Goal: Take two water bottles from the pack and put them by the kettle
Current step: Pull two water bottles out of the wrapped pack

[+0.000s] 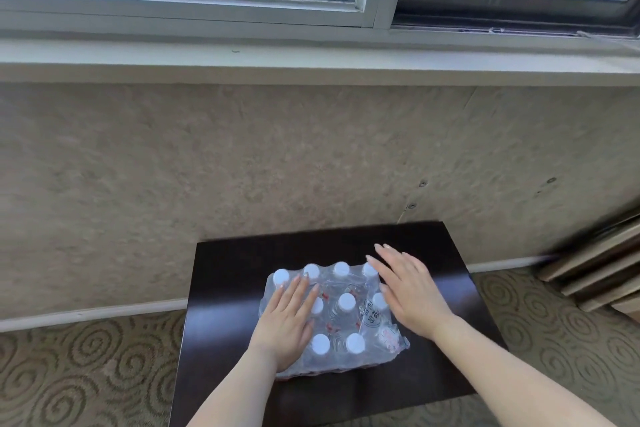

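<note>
A shrink-wrapped pack of water bottles (343, 319) with white caps stands on a dark brown table (450, 308). My left hand (287, 319) lies flat on the pack's left side, fingers spread over the caps. My right hand (408, 291) hovers flat over the pack's right edge, fingers extended toward the wall. Neither hand holds a bottle. The plastic wrap looks torn open around the middle bottle (346, 302). No kettle is in view.
The table stands against a beige textured wall (242, 166) under a window sill (311, 59). Patterned carpet (86, 367) surrounds the table. Stacked wooden boards (599, 267) lean at the right edge.
</note>
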